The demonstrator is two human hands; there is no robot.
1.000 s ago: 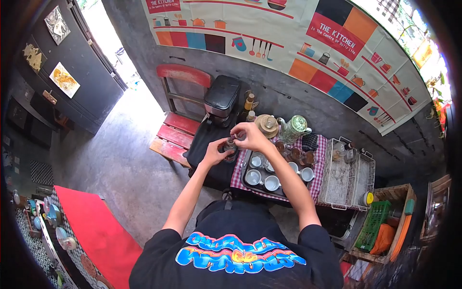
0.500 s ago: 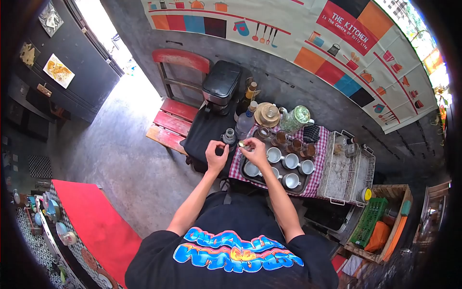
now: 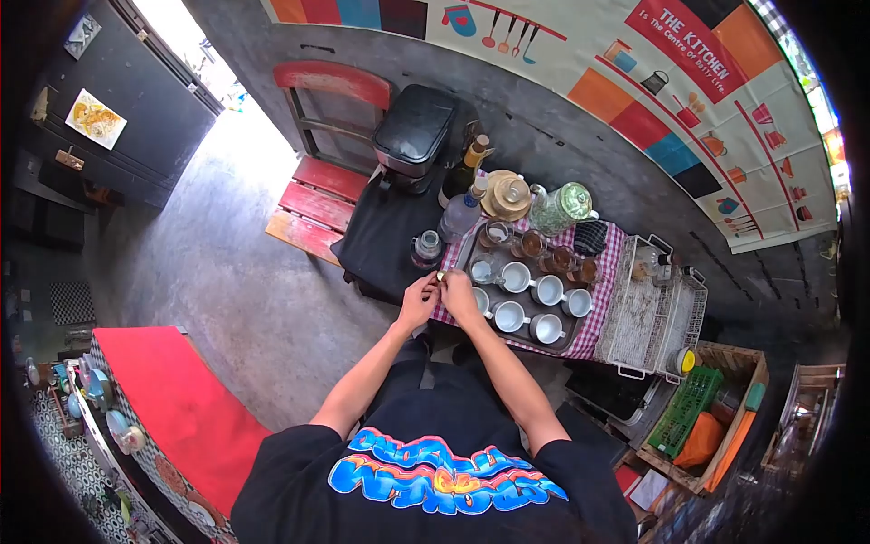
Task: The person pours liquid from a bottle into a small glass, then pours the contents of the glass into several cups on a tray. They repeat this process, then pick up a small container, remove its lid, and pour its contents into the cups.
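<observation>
My right hand (image 3: 459, 294) is closed, its fingertips pinching a small pale gold bottle cap (image 3: 440, 276). Close against it, my left hand (image 3: 419, 302) has its fingers drawn together near the cap; whether they grip anything is hidden. Just beyond both hands, a small clear glass bottle (image 3: 426, 247) stands upright on the black-covered surface (image 3: 385, 240), untouched. To the right of my hands lies a dark tray (image 3: 580, 334) with several white cups (image 3: 510, 315) and glass cups of brown contents (image 3: 529, 244).
Behind the small bottle stand a clear bottle (image 3: 460, 216) and a dark bottle (image 3: 467, 172). A green patterned teapot (image 3: 562, 208) is at the tray's back. A black appliance (image 3: 414, 131) sits near a red chair (image 3: 322, 195). On the right is a wire rack (image 3: 639, 317).
My hands have come together and moved back toward my body. My left hand has left the small bottle's side. The cap, still in my right fingertips, is now beside my left fingers.
</observation>
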